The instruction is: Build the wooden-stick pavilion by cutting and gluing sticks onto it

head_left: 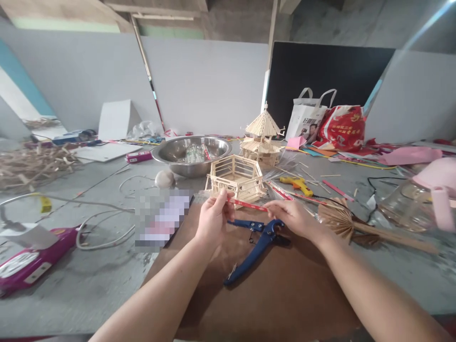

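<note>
A thin red paper strip, perhaps a chopstick wrapper point(247, 204), stretches between my two hands. My left hand point(214, 216) pinches its left end. At the other end, the fingers of my right hand point(292, 216) are closed on it. Just below lies a blue-handled cutter point(254, 254) on the brown board point(285, 299), its handles spread apart. Behind the strip stands a six-sided frame of pale wooden sticks point(237, 178), partly covered by my left hand. Farther back is a stick pagoda point(264, 135) with tiered roofs.
A steel basin point(167, 156) stands behind, left of the stick frame. A yellow glue gun point(299, 185) and a folded brown paper fan point(338, 218) lie to the right, near a pink-lidded jug point(406, 204). At left are a purple power strip point(46, 259) and cables.
</note>
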A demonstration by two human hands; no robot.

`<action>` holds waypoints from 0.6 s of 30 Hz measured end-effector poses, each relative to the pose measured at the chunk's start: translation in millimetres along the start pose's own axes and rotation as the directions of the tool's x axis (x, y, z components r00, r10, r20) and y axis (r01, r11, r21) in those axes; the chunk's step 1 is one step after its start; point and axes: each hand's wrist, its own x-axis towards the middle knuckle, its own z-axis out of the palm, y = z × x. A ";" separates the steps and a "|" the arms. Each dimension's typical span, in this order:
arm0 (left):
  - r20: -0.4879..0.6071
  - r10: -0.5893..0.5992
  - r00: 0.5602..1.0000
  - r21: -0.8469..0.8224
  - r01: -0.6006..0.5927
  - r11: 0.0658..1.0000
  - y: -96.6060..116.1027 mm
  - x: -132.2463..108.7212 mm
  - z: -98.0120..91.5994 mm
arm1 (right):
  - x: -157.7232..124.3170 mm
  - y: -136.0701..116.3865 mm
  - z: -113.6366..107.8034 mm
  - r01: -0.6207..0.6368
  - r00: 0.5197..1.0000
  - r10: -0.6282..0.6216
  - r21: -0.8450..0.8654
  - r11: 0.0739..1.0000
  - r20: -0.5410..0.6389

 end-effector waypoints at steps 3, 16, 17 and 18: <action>-0.043 0.016 0.999 -0.018 -0.016 1.000 1.4 0.2 0.7 | -3.1 -14.1 5.5 -0.020 0.996 0.018 0.029 0.999 0.089; 0.262 -0.014 0.965 0.282 -0.062 0.958 -20.7 -17.4 7.9 | -7.8 -31.8 38.4 0.076 0.997 -0.072 0.230 0.970 -0.026; 0.274 -0.011 0.962 0.306 -0.076 0.949 -21.4 -18.8 8.3 | -7.8 -31.8 39.5 0.081 0.997 -0.079 0.232 0.969 -0.018; 0.280 -0.008 0.960 0.337 -0.090 0.937 -21.8 -19.8 8.5 | -7.7 -31.3 39.6 0.079 0.997 -0.079 0.221 0.972 -0.006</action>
